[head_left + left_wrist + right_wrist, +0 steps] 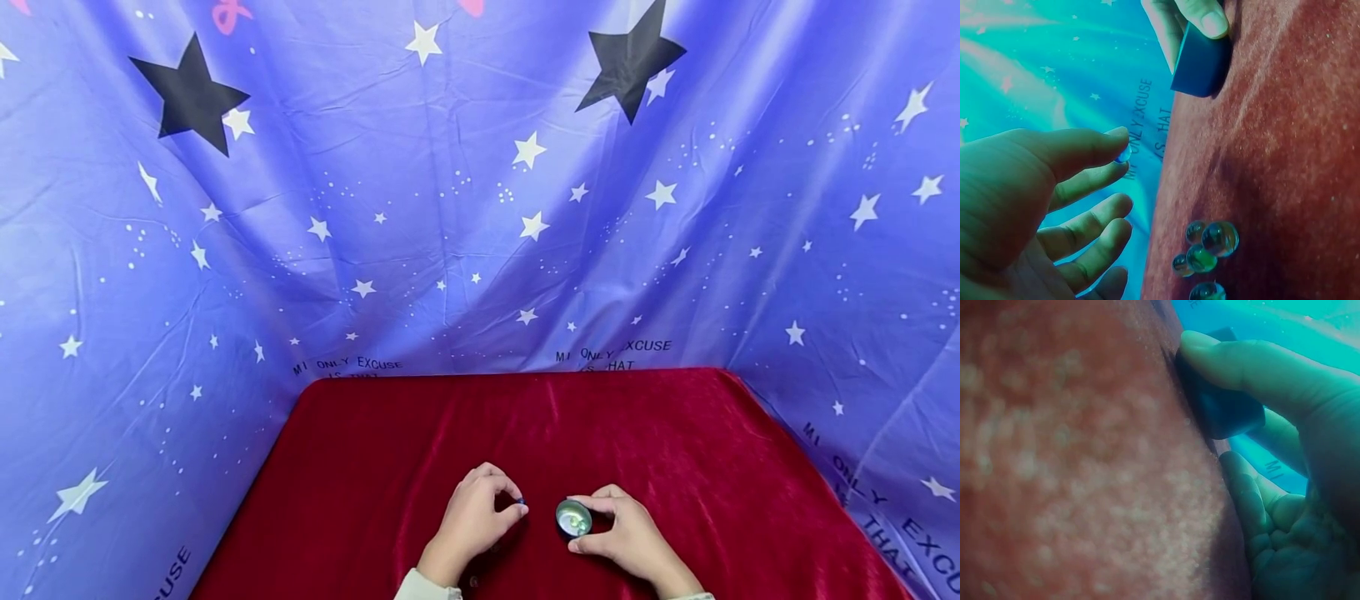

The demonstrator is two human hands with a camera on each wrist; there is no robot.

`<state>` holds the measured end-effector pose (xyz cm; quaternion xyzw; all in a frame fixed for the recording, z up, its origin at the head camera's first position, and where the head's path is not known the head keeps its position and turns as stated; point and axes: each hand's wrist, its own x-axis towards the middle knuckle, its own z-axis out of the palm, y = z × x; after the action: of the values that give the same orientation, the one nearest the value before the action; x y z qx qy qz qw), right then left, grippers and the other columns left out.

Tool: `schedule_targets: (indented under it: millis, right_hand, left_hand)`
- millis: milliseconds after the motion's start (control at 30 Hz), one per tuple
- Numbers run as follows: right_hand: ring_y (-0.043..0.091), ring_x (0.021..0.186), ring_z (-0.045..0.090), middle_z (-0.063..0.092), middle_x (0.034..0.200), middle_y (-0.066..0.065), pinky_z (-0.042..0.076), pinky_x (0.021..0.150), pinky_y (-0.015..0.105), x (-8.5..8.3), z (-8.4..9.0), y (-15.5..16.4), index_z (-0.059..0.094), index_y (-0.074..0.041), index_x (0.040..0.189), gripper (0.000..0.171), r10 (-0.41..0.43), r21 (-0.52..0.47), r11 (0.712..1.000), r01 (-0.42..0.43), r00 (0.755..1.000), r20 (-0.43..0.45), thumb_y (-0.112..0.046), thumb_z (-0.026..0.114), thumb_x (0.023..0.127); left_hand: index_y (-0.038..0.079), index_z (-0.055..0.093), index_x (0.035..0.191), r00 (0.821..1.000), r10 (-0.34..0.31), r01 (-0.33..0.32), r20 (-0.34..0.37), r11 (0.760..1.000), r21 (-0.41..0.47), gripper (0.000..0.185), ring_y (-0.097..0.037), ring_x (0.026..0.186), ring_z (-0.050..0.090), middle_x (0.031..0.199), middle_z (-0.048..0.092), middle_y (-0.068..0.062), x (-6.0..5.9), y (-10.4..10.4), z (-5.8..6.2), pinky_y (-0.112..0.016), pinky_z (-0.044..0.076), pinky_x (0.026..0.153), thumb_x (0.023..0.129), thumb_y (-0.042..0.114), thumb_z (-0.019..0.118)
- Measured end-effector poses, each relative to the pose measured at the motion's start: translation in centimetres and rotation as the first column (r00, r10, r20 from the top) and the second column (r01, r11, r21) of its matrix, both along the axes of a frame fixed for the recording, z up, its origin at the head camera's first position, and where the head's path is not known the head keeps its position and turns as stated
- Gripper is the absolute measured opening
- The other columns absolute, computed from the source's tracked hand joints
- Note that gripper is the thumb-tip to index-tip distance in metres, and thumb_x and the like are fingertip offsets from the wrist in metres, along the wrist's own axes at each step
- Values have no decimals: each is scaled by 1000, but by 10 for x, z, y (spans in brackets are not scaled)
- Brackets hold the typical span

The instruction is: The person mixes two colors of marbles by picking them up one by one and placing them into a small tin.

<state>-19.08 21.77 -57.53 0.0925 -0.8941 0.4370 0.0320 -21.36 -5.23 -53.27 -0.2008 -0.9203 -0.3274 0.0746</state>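
Between the thumb and index finger of my left hand (477, 512) is a small blue glass marble (1124, 154), pinched at the fingertips above the cloth. The other fingers of that hand are spread loosely. My right hand (630, 533) grips a small dark, round-mouthed cup (1202, 65) by its sides, thumb and fingers on opposite walls. Its base is at the cloth, and its pale, shiny inside faces up in the head view. The left hand is a short way left of the cup. Several clear glass marbles (1219, 239) with coloured swirls lie on the cloth below the left hand.
A dark red velvet cloth (360, 467) covers the table. Blue-purple curtains (450, 192) printed with stars and lettering hang at the back and on both sides, close to the table's edges.
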Motion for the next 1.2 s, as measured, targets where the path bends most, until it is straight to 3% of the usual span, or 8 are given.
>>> schedule_targets:
  millis: [467,867,1200]
  right_hand:
    - [2,98,55,60,102,-7,45,89,20,2,-2,1,78,-28,120,63,11,-23,1000,-10,999,50,-40,98,62]
    - [2,95,55,61,101,-8,46,85,20,0,-4,4,78,-28,120,63,22,-18,1000,-22,1000,8,-42,98,62]
    - [3,96,55,61,102,-6,45,85,20,-1,-3,4,78,-27,120,62,21,-31,999,-20,1000,22,-42,98,62]
  left_hand:
    - [31,77,89,999,-27,27,-16,999,-25,10,-5,96,57,98,60,19,2,14,-4,-33,49,86,83,28,85]
    - [33,78,92,999,-49,49,-18,998,-38,11,-6,100,59,99,60,19,2,25,-2,-35,50,89,84,28,84]
    - [32,79,93,998,-61,61,-17,997,-43,12,-3,98,57,100,60,19,2,32,-2,-33,49,87,84,26,85]
